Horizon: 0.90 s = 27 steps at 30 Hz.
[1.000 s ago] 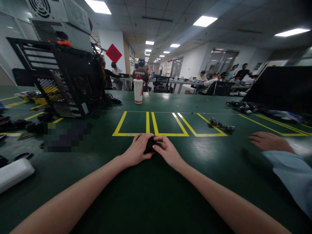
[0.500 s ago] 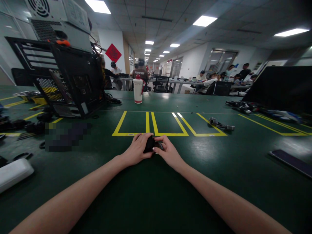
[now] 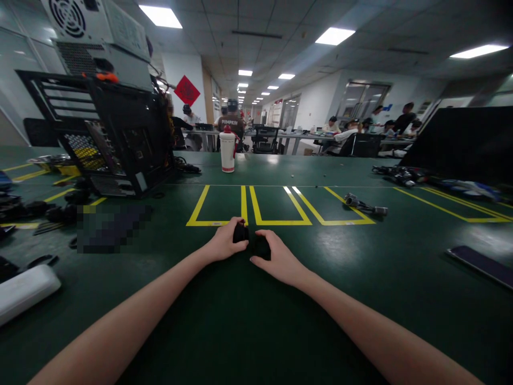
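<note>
My left hand [image 3: 224, 241] is closed around a small black cylindrical object [image 3: 241, 233], perhaps a lens, just in front of the yellow tape. Its right end sticks out past my fingertips. A short gap separates it from my right hand [image 3: 280, 259], whose thumb and index finger curve in a C shape. A dark rounded patch [image 3: 262, 248] shows between them. It looks like a dark round object, though shadow blurs its outline and its kind is unclear. Both hands are low over the green tabletop [image 3: 256, 321].
Yellow tape outlines [image 3: 280, 222] lie ahead of my hands. A metal-ended part [image 3: 365, 205] lies on the right outline. An open computer case [image 3: 116, 139], a white cup [image 3: 227, 152], a phone [image 3: 479, 264] and a white case [image 3: 28, 291] surround the work area. People sit at desks farther back.
My hands have drawn apart, opening a gap between them. The left hand moved slightly left with the black object. The shiny piece seen at my right fingers no longer shows.
</note>
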Available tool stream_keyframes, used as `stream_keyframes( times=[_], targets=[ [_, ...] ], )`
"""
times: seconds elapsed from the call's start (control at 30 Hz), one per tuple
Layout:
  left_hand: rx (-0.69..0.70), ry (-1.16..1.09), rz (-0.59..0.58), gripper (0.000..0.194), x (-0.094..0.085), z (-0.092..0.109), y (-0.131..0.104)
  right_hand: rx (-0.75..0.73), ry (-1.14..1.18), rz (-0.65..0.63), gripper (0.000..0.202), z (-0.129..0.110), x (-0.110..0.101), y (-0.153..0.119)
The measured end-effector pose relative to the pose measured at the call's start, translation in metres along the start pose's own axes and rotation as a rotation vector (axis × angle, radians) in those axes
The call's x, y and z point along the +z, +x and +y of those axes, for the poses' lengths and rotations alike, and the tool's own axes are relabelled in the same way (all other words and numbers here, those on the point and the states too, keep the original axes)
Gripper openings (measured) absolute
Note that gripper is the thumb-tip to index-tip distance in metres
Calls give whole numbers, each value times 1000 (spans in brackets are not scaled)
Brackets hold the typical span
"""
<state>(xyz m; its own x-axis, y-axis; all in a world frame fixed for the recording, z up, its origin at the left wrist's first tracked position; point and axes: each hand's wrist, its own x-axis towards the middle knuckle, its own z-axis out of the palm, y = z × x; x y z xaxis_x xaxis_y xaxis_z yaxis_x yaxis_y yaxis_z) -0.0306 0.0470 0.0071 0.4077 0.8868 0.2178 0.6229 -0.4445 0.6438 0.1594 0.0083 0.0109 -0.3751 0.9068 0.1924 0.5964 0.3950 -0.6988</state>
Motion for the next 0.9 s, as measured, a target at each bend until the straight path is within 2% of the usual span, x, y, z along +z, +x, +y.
stream_keyframes(
  times=[0.17,0.33,0.43,0.53,0.6,0.7,0.77,0.83,0.87,0.9],
  targets=[
    [-38,-83,-24,55,-1,-7,2,8,-68,34,41,9,-1,7],
    [-23,-67,28,61,1,-6,0,-1,-51,123,37,18,2,20],
    [-18,-37,45,60,1,-2,0,-1,-41,158,35,19,3,24],
    [-19,-29,42,52,-3,9,-10,10,-50,177,34,11,2,15],
    [-7,-51,12,49,-5,19,-26,26,-66,162,34,0,1,-2],
    [-1,-24,-35,53,-8,32,-65,1,-88,81,37,-25,3,-41],
    [15,12,-65,57,-8,37,-98,-13,-94,-12,45,-40,11,-70],
    [40,109,-64,63,-9,40,-135,-27,-97,-166,58,-53,25,-95],
    [70,159,-102,62,-11,42,-155,-46,-85,-249,63,-58,34,-106],
    [123,208,-146,56,-14,45,-176,-45,-76,-275,59,-64,43,-115]
  ],
)
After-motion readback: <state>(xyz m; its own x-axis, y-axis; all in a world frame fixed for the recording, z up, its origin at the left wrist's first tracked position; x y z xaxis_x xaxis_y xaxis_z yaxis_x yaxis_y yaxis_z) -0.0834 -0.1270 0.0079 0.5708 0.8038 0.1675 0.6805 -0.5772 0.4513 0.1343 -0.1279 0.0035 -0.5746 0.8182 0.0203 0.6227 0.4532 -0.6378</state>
